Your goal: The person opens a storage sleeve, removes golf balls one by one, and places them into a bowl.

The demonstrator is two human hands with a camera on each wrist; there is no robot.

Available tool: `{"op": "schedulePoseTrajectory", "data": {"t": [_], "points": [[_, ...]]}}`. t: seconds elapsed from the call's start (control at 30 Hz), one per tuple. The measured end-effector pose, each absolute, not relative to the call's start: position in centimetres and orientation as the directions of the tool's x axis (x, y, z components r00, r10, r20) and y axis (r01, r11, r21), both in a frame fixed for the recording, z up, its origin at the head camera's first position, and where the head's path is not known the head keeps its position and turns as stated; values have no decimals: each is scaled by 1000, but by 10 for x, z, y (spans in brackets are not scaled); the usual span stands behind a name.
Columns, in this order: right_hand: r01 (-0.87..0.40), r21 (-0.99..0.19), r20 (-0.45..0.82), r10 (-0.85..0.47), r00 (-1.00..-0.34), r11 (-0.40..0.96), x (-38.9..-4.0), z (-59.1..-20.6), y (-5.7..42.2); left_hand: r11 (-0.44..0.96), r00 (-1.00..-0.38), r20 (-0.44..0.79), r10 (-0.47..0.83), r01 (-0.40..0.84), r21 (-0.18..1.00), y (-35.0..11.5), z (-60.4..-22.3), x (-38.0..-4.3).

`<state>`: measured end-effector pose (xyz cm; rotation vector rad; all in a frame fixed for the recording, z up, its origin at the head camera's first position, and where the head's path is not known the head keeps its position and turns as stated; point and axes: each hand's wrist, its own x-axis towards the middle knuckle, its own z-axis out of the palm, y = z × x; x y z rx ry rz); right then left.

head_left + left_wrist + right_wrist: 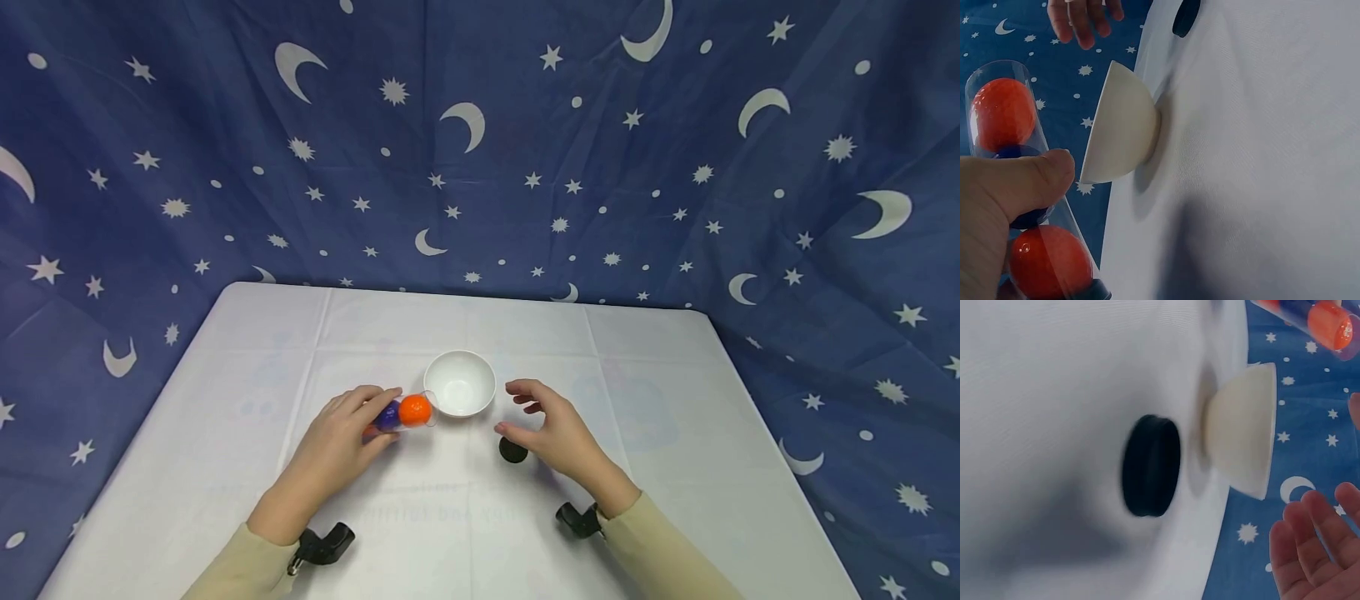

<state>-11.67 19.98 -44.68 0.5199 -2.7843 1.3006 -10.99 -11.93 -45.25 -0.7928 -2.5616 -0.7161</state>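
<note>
My left hand (337,442) grips a clear plastic tube (1054,214) with its thumb across the side. Inside the tube are orange balls (415,410) and a dark blue ball (387,416) between them. The tube's uncovered end points toward the white bowl (460,383), right beside its rim; a dark piece (1094,291) shows at the other end. My right hand (558,433) holds nothing, its fingers apart and loosely bent. Below its thumb is a round black lid (1152,465), close over the white cloth. The bowl stands upright between the hands, with no ball inside.
A white cloth (675,500) with faint fold lines covers the table. Behind it hangs a dark blue curtain (510,233) with moons and stars. Black wrist mounts (324,546) sit at the sleeve cuffs, low over the cloth.
</note>
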Motion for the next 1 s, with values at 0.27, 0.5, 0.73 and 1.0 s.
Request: {"op": "schedulePoseTrajectory", "data": {"t": [0.27, 0.5, 0.73, 1.0], "points": [[-333, -800, 178, -331, -926, 500, -119, -439, 185, 705, -759, 480, 440, 623, 339, -112, -446, -110], [-340, -823, 180, -359, -916, 456, -107, -416, 166, 696, -740, 490, 461, 644, 318, -105, -445, -110], [-343, -821, 161, -392, -906, 456, -111, -431, 160, 686, -724, 497, 479, 661, 303, -100, -443, -109], [-368, -819, 168, -429, -888, 441, -116, -449, 158, 681, -715, 495, 493, 672, 291, -95, -443, -108]]}}
